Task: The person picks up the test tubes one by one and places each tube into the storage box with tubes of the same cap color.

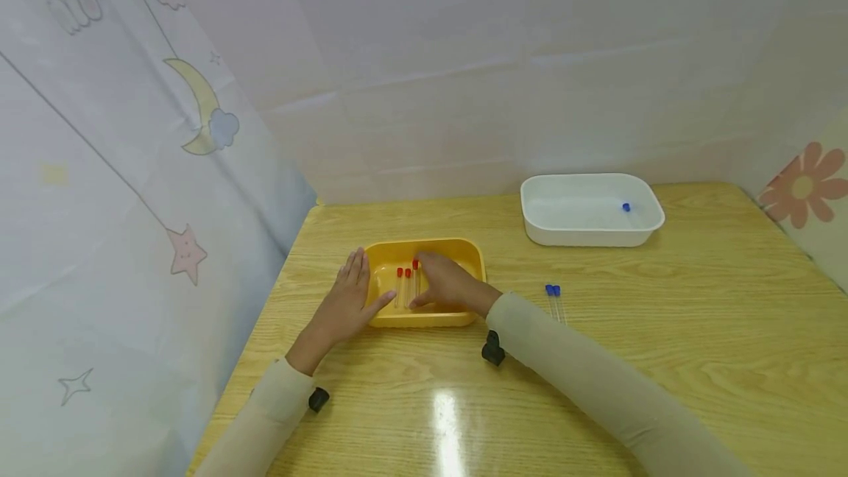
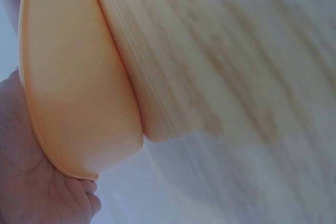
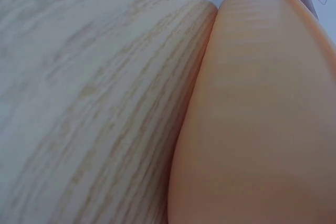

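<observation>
We are working in the yellow tray (image 1: 424, 321), and we are judging the step in hand to be the setting of the rightmost red-capped tube (image 1: 416, 275) alongside its neighbours. That tube is lying just left of our right hand (image 1: 453, 284), its cap sitting close by the fingertips and its lower end near the thumb. We are curving those fingers and the thumb about it, but we cannot tell whether we are gripping it or merely touching it. The next move is probably calling for a light touch to lower or straighten the tube, since its cap is sitting a little farther from us than the others. Two more red-capped tubes (image 1: 404, 283) are lying beyond it, between our two hands and close to the left thumb. We are resting the left hand (image 1: 343, 305) against the tray's left rim, its fingers straight and gripping nothing, seemingly steadying the tray on the surface (image 1: 371, 403). Two blue-capped tubes (image 1: 556, 297) are lying to the right of the right hand, beside its sleeve (image 1: 563, 352). The white tray (image 1: 589, 237) is standing well apart, ahead and to the right of that hand, with a blue cap (image 1: 626, 207) showing inside.
</observation>
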The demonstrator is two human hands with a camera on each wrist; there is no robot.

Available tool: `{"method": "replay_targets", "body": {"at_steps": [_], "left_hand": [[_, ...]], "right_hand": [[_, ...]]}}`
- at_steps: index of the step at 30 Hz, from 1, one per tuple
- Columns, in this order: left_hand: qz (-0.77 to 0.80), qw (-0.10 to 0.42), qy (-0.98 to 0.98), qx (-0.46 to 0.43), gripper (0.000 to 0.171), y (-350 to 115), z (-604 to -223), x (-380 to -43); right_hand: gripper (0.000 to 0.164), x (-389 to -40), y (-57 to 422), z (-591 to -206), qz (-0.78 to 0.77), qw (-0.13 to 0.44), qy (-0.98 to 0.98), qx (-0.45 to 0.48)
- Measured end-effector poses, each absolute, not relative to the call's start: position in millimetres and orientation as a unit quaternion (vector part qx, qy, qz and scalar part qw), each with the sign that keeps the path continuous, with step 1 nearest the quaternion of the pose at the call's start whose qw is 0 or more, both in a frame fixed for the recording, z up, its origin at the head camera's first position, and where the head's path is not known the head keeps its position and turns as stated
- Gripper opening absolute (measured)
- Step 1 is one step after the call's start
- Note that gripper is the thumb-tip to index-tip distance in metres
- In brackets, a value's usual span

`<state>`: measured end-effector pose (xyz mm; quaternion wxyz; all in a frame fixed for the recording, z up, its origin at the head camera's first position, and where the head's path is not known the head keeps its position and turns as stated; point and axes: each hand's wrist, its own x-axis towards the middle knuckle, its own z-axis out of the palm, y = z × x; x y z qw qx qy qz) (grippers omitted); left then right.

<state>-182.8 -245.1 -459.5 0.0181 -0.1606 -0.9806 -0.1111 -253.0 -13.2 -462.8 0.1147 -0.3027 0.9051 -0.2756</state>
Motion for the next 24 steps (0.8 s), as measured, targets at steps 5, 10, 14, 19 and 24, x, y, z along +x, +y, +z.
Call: {"method": "replay_targets", "body": {"at_steps": [5,10,14,19,24], "left_hand": [[-0.111,0.017,-0.981,-0.158,0.097,-245.6,-460.8,-183.3],[-0.111,0.016,-0.981,-0.156,0.097,-245.5,-461.9,-183.9],[-0.109,0.018,-0.981,-0.157,0.097,-245.3,-461.8,-184.1],[-0.108,0.018,-0.981,-0.157,0.097,-245.5,-461.4,-184.5],[-0.114,0.016,-0.981,-0.157,0.097,-245.7,-461.3,-184.1]], "right_hand": [[0.099,-253.3,-13.4,-464.1,-0.271,0.115,0.905,-0.306],[0.099,-253.9,-14.2,-464.6,-0.260,0.110,0.909,-0.307],[0.099,-254.4,-14.8,-464.4,-0.255,0.107,0.911,-0.306],[0.100,-253.8,-15.1,-464.1,-0.247,0.108,0.913,-0.305],[0.099,-252.0,-14.6,-463.0,-0.234,0.102,0.915,-0.312]]}}
